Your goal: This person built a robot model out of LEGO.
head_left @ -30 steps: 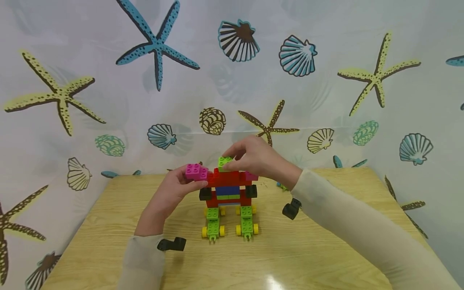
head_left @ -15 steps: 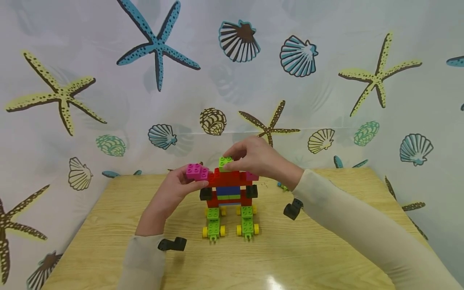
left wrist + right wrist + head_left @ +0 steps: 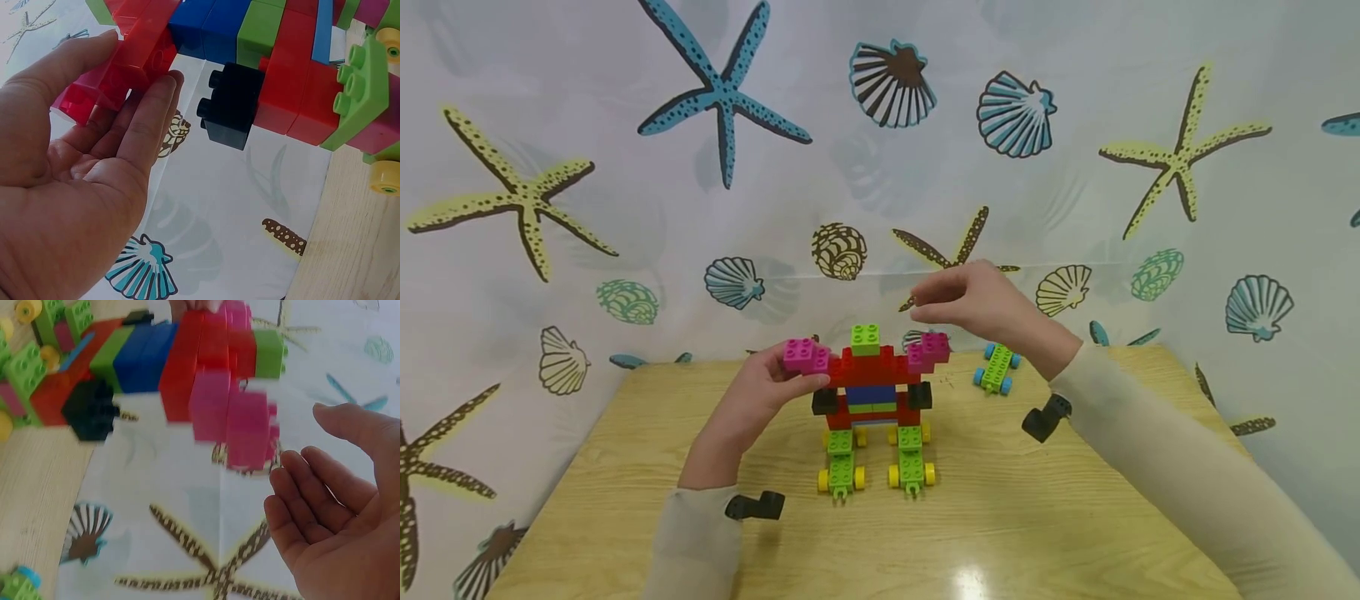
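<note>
Head view shows the left hand pinching the pink brick on the brick figure standing on the surface, while the right hand hovers above its other side, fingers relaxed, holding nothing

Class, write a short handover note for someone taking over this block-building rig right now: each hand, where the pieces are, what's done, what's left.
Left hand: pinches the pink brick at the left shoulder of the brick robot, steadying it.
Right hand: open, empty, raised above the other pink brick.
Robot stands mid-table on two green wheeled feet.
Done: green head brick sits on the red body.
Left: a green wheeled piece with blue wheels lies unused behind the right wrist; whether it belongs on the model is unclear.
</note>
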A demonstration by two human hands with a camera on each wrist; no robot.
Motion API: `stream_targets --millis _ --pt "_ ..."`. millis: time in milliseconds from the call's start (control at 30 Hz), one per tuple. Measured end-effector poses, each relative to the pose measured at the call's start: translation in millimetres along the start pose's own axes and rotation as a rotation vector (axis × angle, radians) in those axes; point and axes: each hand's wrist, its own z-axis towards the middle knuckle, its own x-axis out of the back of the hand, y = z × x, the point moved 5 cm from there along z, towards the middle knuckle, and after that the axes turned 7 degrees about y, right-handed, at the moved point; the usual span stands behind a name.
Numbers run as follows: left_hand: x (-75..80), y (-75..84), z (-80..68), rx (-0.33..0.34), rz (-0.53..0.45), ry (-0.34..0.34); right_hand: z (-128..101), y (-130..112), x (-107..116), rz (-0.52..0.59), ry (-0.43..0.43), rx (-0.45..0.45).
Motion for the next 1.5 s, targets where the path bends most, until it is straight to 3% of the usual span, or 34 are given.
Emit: stream_targets --millis 200,400,633,833,1133,1500 --pt "1.2 0.9 0.1 0.007 0.007 -0.004 1.6 51.2 24.6 0.032 0.032 -0.061" --pt "0.5 1.5 0.1 -0.001 -0.004 -0.008 -2.3 105.5 34.2 0.025 0.026 -0.164" --pt "0.2 1.2 -0.8 0.009 -0.007 -0.002 -5.8 167.2 29.8 0.009 0.048 -0.247" --pt "-0.8 1.7 -1.3 0.012 -0.007 -0.005 -11.6 206.2 21.5 0.007 0.041 -0.273" --pt "-0.3 1.7 -1.1 0.008 -0.005 -0.004 -13.6 234.4 16.9 0.021 0.043 -0.307" --pt "-0.3 1.8 -1.3 0.001 -0.004 -0.005 -11.7 235.1 3.6 -0.047 0.069 -0.321"
